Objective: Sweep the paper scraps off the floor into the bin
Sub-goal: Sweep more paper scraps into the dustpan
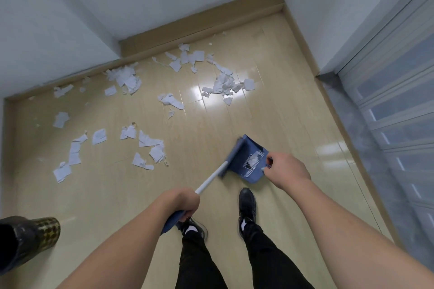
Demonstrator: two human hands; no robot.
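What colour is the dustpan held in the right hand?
Blue, with some white marking inside. The dustpan, held by the right hand, shows in the head view, the only one.

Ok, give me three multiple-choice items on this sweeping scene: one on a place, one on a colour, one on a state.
1. Where is the bin?
A. lower left
B. by the far wall
C. beside the dustpan

2. The dustpan is:
A. red
B. blue
C. green

3. The scraps are:
A. all in the bin
B. mostly on the floor
C. stacked in one pile

Answers: 1 A, it sits at the frame's lower left edge; 2 B, blue plastic; 3 B, they lie scattered on the floor.
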